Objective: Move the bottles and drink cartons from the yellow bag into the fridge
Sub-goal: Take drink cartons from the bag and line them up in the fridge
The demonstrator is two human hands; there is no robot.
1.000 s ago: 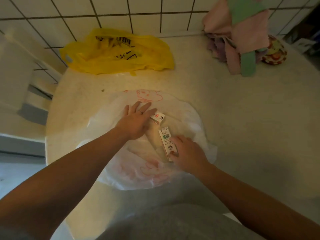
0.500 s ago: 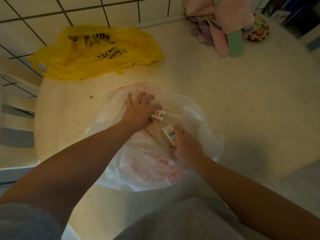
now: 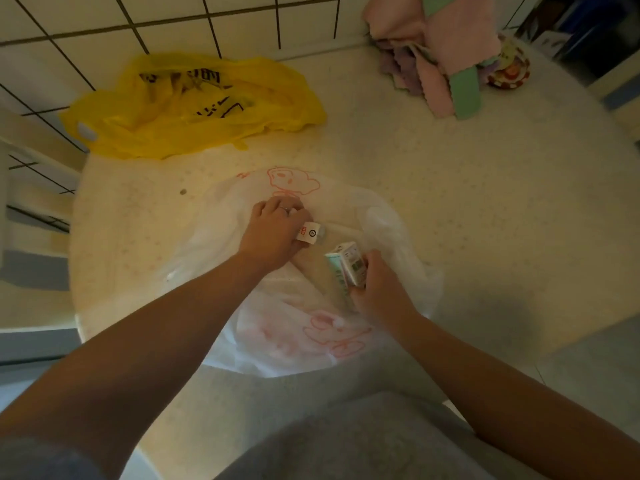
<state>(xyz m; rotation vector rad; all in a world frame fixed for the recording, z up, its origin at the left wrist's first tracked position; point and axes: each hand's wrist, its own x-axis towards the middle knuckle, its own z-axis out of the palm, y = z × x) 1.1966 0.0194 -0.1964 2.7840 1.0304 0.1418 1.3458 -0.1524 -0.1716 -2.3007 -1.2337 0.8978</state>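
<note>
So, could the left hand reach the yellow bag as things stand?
Probably yes: only flat white bag and bare counter lie between the left hand and the yellow bag. But it grips a small carton, so it isn't free.

We've 2 bags on the counter point(image 3: 467, 202): far bag point(image 3: 194, 109) back L, against the wall point(image 3: 156, 15); near bag point(image 3: 277, 327) front centre. On the near bag, L carton point(image 3: 308, 234) sits in our L hand point(image 3: 273, 233), R carton point(image 3: 348, 263) in our R hand point(image 3: 377, 289). Cloths point(image 3: 440, 46) back R, pot point(image 3: 509, 69) just R of them.
</note>
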